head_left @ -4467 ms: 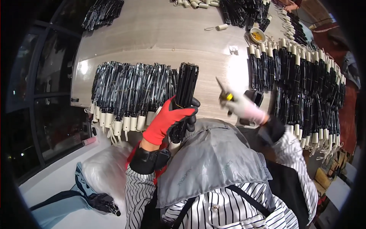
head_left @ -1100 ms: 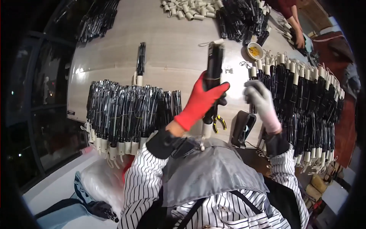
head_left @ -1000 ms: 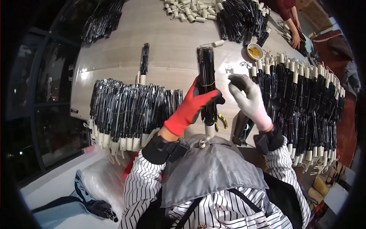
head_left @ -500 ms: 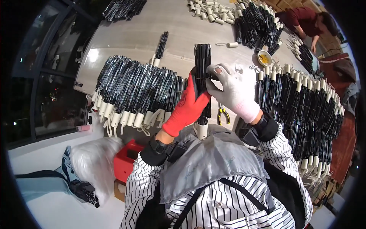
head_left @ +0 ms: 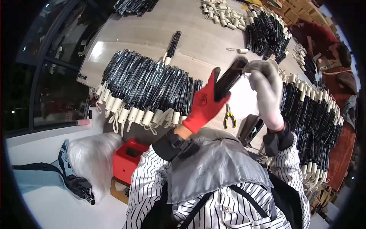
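Observation:
My left hand, in a red glove with a dark palm, grips a bundle of black folded umbrella ribs. The bundle leans up to the right, its far end blurred; its lower end is hidden. At that far end is my right hand, in a white glove, fingers bent together and smeared by motion. A thin tan strand shows by its fingertips, too blurred to name. Left of my hands lies a row of black umbrella frames with cream handles and cord loops. Yellow-and-black pliers rest below the held bundle.
A single umbrella frame lies beyond the row. More frames are stacked at the right, with loose cream handles at the back. A red box stands at lower left. A co-worker is at the far right.
The umbrella frame has gone from upright to tilted, its top leaning right, and its cream handle no longer shows. My right hand has moved up and right to its top end.

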A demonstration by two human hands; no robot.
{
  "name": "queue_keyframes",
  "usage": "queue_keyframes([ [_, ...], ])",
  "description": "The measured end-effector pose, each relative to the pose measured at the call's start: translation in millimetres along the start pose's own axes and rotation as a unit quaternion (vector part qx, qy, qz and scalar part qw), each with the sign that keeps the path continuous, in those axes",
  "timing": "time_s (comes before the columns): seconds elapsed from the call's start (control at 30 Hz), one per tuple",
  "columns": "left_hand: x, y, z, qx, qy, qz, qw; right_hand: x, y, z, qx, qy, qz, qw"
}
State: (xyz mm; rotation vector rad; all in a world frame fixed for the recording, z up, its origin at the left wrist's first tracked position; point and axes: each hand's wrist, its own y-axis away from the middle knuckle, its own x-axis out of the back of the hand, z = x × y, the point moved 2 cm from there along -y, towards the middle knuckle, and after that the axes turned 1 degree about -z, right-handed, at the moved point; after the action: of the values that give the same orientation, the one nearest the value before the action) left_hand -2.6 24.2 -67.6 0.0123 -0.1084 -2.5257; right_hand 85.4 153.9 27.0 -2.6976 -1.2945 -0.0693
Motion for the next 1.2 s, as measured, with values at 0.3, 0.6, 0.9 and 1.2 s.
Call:
queue_keyframes([
  [0.3, 85, -16, -40, -0.217, -0.464, -0.099, 0.853, -8, 48, 73, -0.156, -0.062, -0.126, 0.978],
  [0.6, 84, -26, -21, 0.013, 0.253, -0.190, 0.949, 30, 28, 55, -0.164, -0.224, -0.019, 0.960],
  [0.9, 81, -37, 119, -0.155, 0.374, -0.150, 0.902, -70, 26, 48, -0.192, -0.452, -0.345, 0.800],
  [1.2, 86, -15, 120, -0.167, 0.443, 0.117, 0.873, -79, -10, -13, 0.064, 0.006, -0.269, 0.961],
])
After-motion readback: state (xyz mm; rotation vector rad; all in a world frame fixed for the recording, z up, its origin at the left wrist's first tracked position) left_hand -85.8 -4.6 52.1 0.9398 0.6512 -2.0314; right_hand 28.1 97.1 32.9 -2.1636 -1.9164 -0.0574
